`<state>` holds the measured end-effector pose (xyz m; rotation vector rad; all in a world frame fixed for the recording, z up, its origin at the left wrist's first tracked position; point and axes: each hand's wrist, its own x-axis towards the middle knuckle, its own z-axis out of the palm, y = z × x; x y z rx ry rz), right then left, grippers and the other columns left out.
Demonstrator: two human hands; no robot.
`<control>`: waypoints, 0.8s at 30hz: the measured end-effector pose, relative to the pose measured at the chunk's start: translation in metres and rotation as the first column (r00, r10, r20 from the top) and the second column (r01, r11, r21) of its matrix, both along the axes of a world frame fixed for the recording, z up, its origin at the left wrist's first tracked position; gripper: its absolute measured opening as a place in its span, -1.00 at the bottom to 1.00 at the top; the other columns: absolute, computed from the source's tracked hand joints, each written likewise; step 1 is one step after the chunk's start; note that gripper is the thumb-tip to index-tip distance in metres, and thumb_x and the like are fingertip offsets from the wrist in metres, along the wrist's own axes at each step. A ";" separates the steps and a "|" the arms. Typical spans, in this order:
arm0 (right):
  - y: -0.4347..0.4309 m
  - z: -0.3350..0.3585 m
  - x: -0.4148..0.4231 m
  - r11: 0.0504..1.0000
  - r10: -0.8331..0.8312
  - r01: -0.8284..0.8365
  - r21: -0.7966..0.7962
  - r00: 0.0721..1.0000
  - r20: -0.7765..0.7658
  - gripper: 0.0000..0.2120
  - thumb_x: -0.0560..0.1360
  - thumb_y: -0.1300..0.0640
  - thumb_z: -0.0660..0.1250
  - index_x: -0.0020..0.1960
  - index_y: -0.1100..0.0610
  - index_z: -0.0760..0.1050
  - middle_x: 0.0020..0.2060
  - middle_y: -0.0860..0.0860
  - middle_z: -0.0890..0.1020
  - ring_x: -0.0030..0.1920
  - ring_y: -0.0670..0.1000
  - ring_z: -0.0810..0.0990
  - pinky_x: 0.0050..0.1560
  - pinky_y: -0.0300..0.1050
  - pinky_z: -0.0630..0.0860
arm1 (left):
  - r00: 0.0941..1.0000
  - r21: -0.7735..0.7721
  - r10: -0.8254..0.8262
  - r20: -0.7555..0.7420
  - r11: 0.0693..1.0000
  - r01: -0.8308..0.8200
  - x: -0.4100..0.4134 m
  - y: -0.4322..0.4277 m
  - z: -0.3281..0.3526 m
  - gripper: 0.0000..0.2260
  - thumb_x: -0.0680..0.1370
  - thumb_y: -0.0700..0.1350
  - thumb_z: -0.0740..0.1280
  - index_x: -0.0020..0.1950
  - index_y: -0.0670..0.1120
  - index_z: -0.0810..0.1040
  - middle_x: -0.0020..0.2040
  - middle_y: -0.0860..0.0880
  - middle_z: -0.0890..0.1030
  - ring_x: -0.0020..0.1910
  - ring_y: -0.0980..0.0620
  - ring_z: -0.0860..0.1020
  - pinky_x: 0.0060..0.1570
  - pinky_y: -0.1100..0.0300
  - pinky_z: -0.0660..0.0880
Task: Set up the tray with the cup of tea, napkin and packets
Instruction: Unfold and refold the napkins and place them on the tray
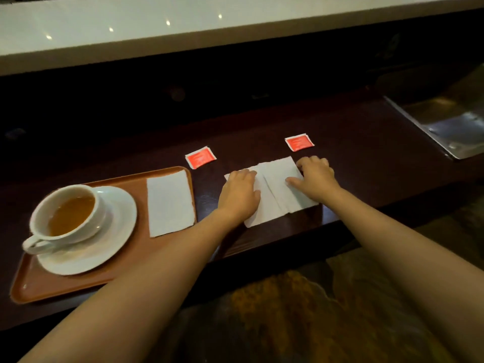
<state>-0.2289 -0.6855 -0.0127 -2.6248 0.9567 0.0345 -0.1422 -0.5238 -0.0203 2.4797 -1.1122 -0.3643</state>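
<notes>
An orange tray point(136, 260) lies at the left of the dark counter. On it stand a white cup of tea point(65, 213) on a white saucer point(115, 231) and, to their right, a folded white napkin point(170, 203). Right of the tray a second white napkin point(277, 187) lies on the counter, partly unfolded. My left hand point(239, 192) presses flat on its left part; my right hand point(315, 178) rests on its right edge, fingers spread. Two red packets lie beyond: one point(200, 157) near the tray's far corner, another point(299, 142) past my right hand.
A raised pale countertop point(183, 30) runs across the back above a dark recess. A metal tray or sink edge point(445, 127) sits at the far right. The counter's front edge point(275, 247) is close to my forearms, with patterned floor below.
</notes>
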 end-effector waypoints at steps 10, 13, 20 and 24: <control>-0.012 -0.027 -0.012 0.979 -0.186 0.149 0.138 0.931 0.313 -0.89 0.44 0.15 0.30 -0.07 0.17 0.50 0.06 0.14 0.48 0.14 0.20 0.38 0.12 0.04 0.36 | 0.974 0.028 -0.068 0.215 0.998 0.064 -0.009 -0.002 -0.044 -0.52 0.58 0.04 0.01 0.47 -0.09 0.10 0.53 -0.11 0.07 0.51 -0.05 -0.03 0.46 0.08 -0.15; -0.010 -0.031 -0.018 0.981 -0.179 0.127 0.145 0.881 0.437 -0.98 0.45 0.19 0.27 -0.15 0.14 0.47 -0.14 0.02 0.50 -0.03 0.09 0.45 -0.08 -0.09 0.38 | 0.964 0.011 -0.064 0.257 0.998 0.064 -0.010 -0.001 -0.045 -0.52 0.58 0.04 0.00 0.47 -0.10 0.09 0.53 -0.12 0.08 0.51 -0.06 -0.02 0.46 0.08 -0.15; -0.006 -0.021 -0.011 0.906 -0.320 0.093 0.412 0.789 0.525 -0.85 0.42 0.22 0.29 -0.02 0.10 0.44 -0.32 -0.12 0.49 -0.33 -0.16 0.45 -0.32 -0.32 0.38 | 0.972 0.030 -0.074 0.222 0.997 0.069 -0.006 -0.002 -0.044 -0.52 0.57 0.06 0.04 0.46 -0.08 0.13 0.52 -0.11 0.10 0.50 -0.07 0.02 0.46 0.05 -0.08; 0.013 -0.003 0.004 0.913 -0.253 -0.017 0.408 0.761 0.598 -0.83 0.39 0.24 0.30 -0.05 0.07 0.44 -0.34 -0.11 0.51 -0.38 -0.16 0.44 -0.26 -0.30 0.41 | 0.989 0.002 -0.097 0.114 0.995 0.097 0.007 -0.001 -0.032 -0.54 0.55 0.05 0.13 0.42 -0.05 0.21 0.50 -0.09 0.18 0.46 -0.07 0.11 0.42 0.01 0.05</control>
